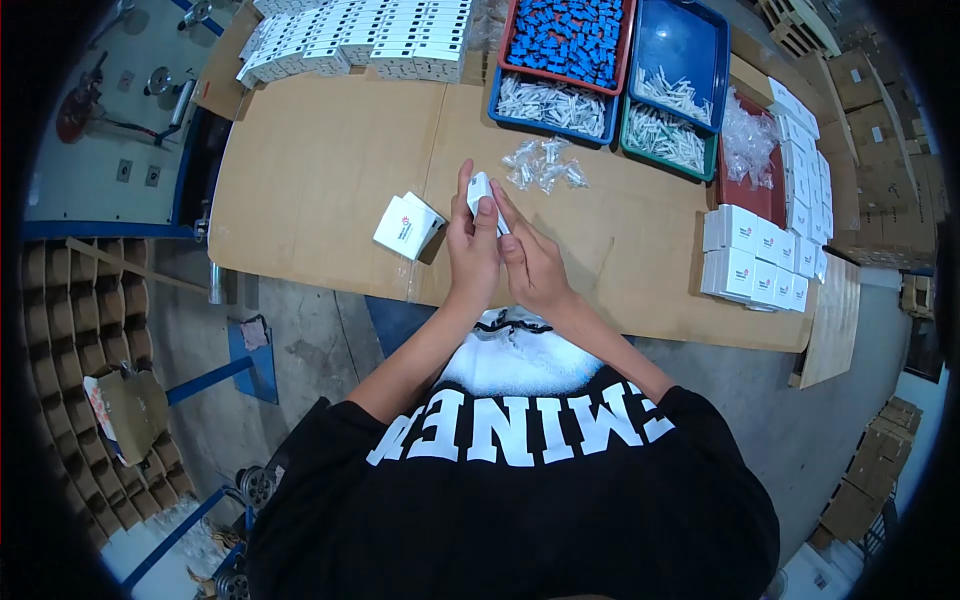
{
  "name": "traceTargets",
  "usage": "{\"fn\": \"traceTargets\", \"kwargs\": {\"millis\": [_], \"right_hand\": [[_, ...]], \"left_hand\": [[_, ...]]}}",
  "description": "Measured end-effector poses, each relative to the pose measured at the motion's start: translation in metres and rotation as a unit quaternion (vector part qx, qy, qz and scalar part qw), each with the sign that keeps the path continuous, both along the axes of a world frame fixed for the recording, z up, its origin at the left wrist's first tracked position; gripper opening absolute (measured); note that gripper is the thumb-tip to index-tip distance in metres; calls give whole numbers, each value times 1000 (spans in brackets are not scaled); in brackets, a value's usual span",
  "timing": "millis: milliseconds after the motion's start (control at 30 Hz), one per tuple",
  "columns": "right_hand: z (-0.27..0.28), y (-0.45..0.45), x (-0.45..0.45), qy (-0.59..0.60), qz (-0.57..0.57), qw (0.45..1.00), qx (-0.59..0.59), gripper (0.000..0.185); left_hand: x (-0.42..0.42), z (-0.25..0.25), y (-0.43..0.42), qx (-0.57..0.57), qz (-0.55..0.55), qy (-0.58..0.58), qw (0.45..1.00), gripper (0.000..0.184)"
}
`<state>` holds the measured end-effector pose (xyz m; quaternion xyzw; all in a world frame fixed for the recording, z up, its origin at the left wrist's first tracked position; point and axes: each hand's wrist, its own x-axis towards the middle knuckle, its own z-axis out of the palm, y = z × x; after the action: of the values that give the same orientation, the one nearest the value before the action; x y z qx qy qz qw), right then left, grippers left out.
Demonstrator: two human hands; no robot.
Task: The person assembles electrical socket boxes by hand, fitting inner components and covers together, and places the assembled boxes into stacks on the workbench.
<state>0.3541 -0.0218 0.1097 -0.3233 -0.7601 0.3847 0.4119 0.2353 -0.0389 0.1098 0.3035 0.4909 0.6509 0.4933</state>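
A small white item [480, 190] is held between my two hands above the cardboard-covered table [330, 150]. My left hand [474, 240] has its fingers along the item's left side, with the thumb on its face. From the right, my right hand [532, 260] presses its fingers and thumb against the same item. Left of my hands, a white box with a red logo [403, 228] lies partly over another white box. Just beyond my hands sits a small pile of clear plastic packets [545, 165].
A red tray of blue parts [565, 40] and blue trays of white parts [555, 108] stand at the back. White boxes are stacked at back left [360, 40] and at right [755, 260]. A red tray [765, 198] holds clear plastic bags.
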Motion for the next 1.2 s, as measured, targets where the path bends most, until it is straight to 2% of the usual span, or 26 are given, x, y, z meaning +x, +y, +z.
{"fn": "traceTargets", "kwargs": {"millis": [100,233,467,633,700,800,833,900,933,967,1000,1067,1100,1200], "right_hand": [[1,-3,0,7,-1,1000,5,50],[1,-1,-1,13,-4,999,37,49],[4,-4,0,36,-6,999,8,48],[5,-5,0,50,-9,999,7,49],[10,-5,2,88,11,993,-78,47],[11,-4,-3,92,14,994,-50,49],[11,-2,-2,92,12,995,-49,49],[14,3,-3,163,30,978,-128,50],[18,5,-3,163,31,978,-128,50],[25,7,-2,202,-2,950,-239,51],[30,8,-1,239,-37,907,-345,52],[31,13,0,212,-6,902,-377,53],[32,14,0,183,28,893,-409,54],[41,6,-9,195,25,866,-460,54]], "left_hand": [[-1,-2,-3,-19,-10,41,999,65],[3,1,-3,22,12,56,998,64],[3,0,-5,32,20,98,994,66],[5,4,-10,32,15,79,996,68],[6,7,-7,43,14,56,997,68],[6,11,-4,68,36,77,994,69],[4,12,-1,78,32,76,994,75],[-1,12,2,88,31,75,993,81],[-3,12,4,121,30,158,979,87],[-6,12,4,153,30,241,958,93],[-8,12,4,154,30,241,958,93],[-11,12,2,195,12,401,895,102],[-10,14,0,193,6,390,900,97],[-16,7,1,207,9,403,891,94]]}}
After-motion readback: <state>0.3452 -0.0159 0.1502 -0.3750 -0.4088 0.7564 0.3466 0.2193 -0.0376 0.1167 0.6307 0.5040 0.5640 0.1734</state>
